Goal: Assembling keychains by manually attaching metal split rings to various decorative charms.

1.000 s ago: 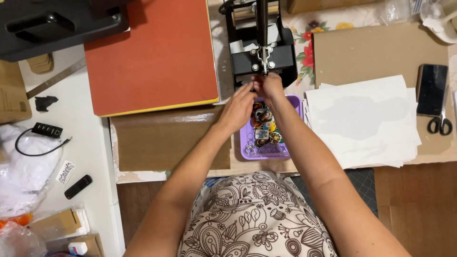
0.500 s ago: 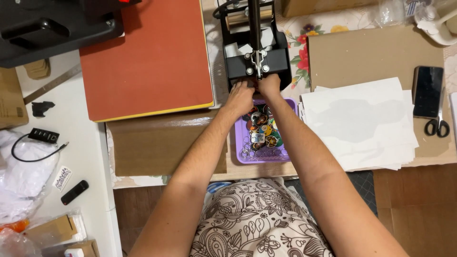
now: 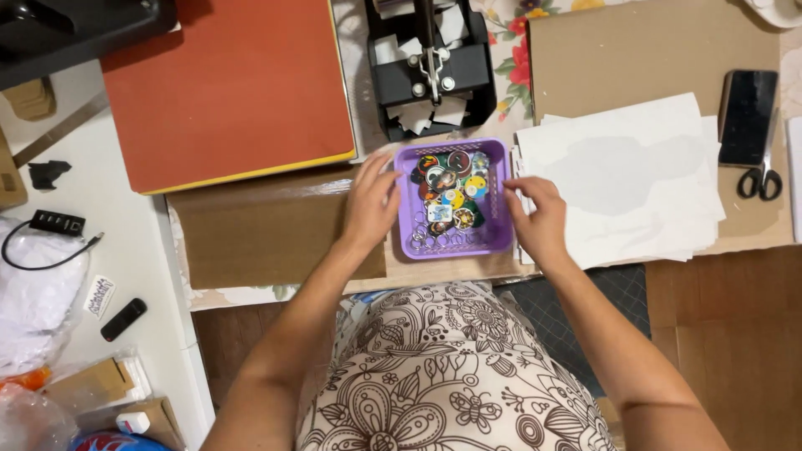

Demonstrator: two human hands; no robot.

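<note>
A small purple plastic basket (image 3: 494,238) sits in front of me, filled with several round colourful keychain badges (image 3: 449,188) and metal rings. My left hand (image 3: 372,203) rests flat against the basket's left wall, fingers spread. My right hand (image 3: 537,215) hovers at its right wall over the edge of a stack of white paper sheets (image 3: 626,179), fingers loosely curled. Neither hand holds anything. Just beyond the basket stands a black press machine (image 3: 430,71) with paper scraps on it.
A large red board (image 3: 225,83) lies at the left, brown cardboard (image 3: 259,230) below it. A phone (image 3: 748,117) and scissors (image 3: 760,179) sit at the right on a cardboard sheet (image 3: 618,50). Cable, bags and small items crowd the white table at far left.
Both hands have come back from the black press machine toward me and now flank the purple basket. The basket's contents are uncovered.
</note>
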